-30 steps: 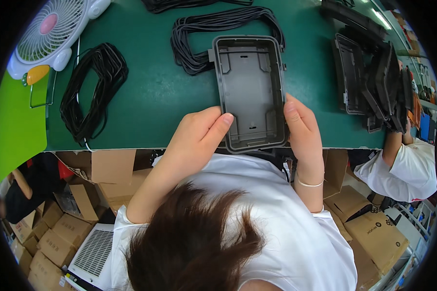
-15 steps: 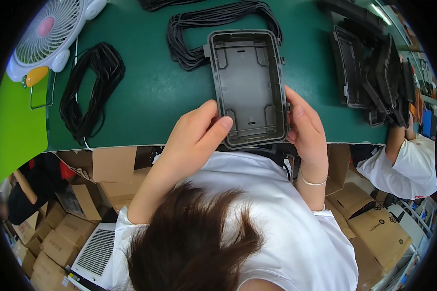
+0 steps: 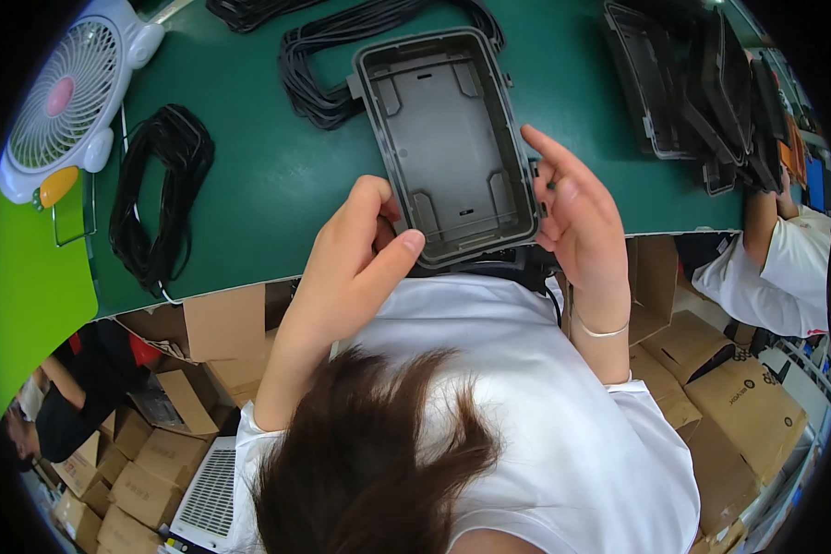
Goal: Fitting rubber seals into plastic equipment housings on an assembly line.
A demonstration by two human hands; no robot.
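A dark grey plastic box (image 3: 445,138), rectangular and lidless, is tilted slightly to the left at the table's near edge. Its hollow inside faces up, with raised corner ribs and small slots. My left hand (image 3: 355,254) grips the lower left corner, thumb over the rim and the other fingers partly hidden by the wall. Beside the right wall, my right hand (image 3: 582,217) has its index finger stretched away from the box. Its lower fingertips are at a small side latch (image 3: 534,168); whether they press on it I cannot tell.
Coiled grey cable (image 3: 319,78) lies behind the box, and a black cable coil (image 3: 162,194) at left near a white fan (image 3: 69,92). More dark plastic boxes (image 3: 651,83) are piled at right, by a co-worker's arm (image 3: 762,226). Cardboard boxes (image 3: 739,406) stand below the green table (image 3: 258,157).
The box has tilted to the left in the picture. My right index finger has moved off its side wall and straightened. My left hand keeps its hold while the whole view has turned somewhat.
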